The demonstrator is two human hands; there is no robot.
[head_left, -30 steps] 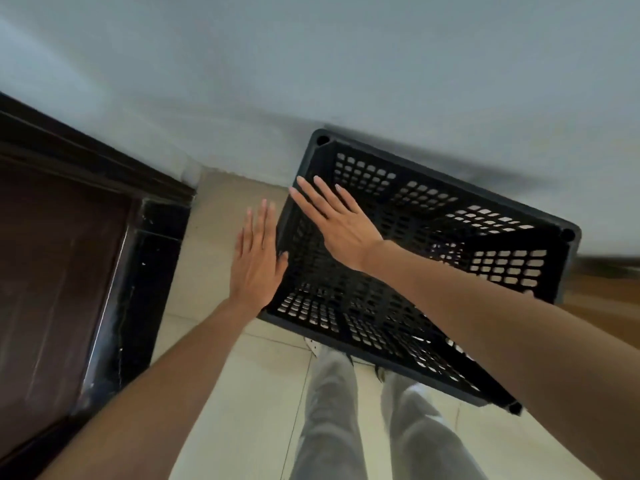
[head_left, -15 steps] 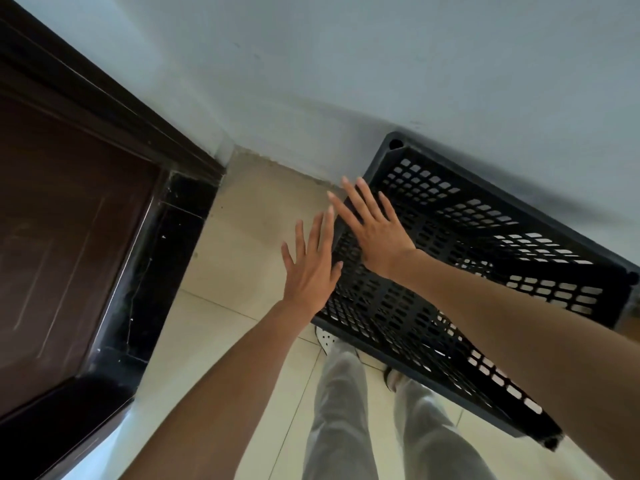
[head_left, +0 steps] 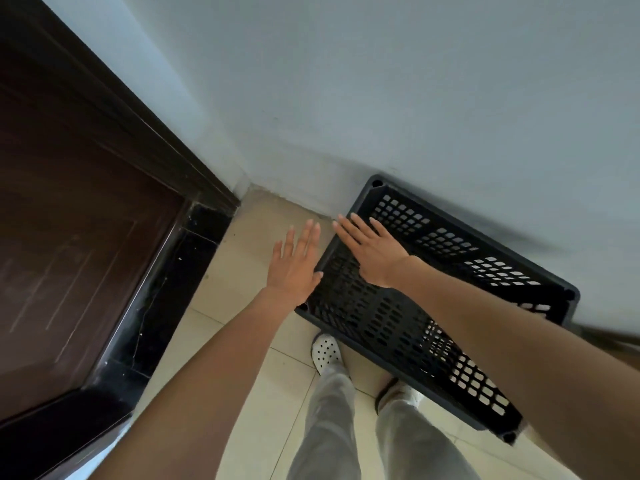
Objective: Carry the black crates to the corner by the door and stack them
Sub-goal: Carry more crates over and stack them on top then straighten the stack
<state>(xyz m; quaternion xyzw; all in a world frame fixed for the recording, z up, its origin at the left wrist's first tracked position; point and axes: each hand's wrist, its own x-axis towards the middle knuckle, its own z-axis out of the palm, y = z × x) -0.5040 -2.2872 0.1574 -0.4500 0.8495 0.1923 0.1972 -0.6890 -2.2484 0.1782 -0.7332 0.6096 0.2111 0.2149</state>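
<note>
My black perforated plastic crate (head_left: 381, 327) sits with its long side against the pale painted wall (head_left: 415, 98), just short of the corner by the dark brown wooden door (head_left: 69, 220). A strip of cream tiled floor (head_left: 249, 271) shows between the crate and the corner. Whether other crates lie under it I cannot tell.

Both my hands are wide and flat, holding nothing. My left hand (head_left: 294, 268) is outside the crate's short end, with its thumb at the rim. My right hand (head_left: 374, 252) is spread over that same end; I cannot tell if it presses on the rim.

As I judge it, the step is squaring the crate in place. To do it well I would hold both palms flat on the rim and nudge evenly, so the far side stays flush with the wall and the corner posts line up for stacking. My toes, in a white perforated shoe (head_left: 327, 351), should stay clear.

I can read no brand, label or writing anywhere.
</note>
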